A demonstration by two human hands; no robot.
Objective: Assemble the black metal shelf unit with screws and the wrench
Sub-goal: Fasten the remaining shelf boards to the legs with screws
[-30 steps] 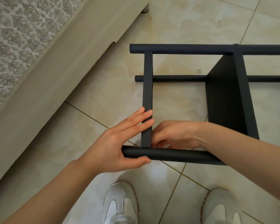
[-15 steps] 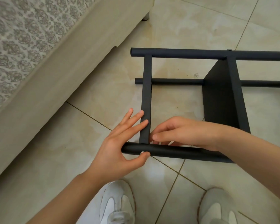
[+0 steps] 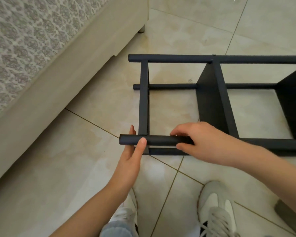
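Shelf unit: four tubes, two panels; left hand, right hand grip one

Shelf unit cut off right; tube hides left hand fingers.

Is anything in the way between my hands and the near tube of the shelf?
Nothing visible. Both hands are on it: the left hand holds the near tube at its end by the crossbar, thumb on top, and the right hand grips it just beside.
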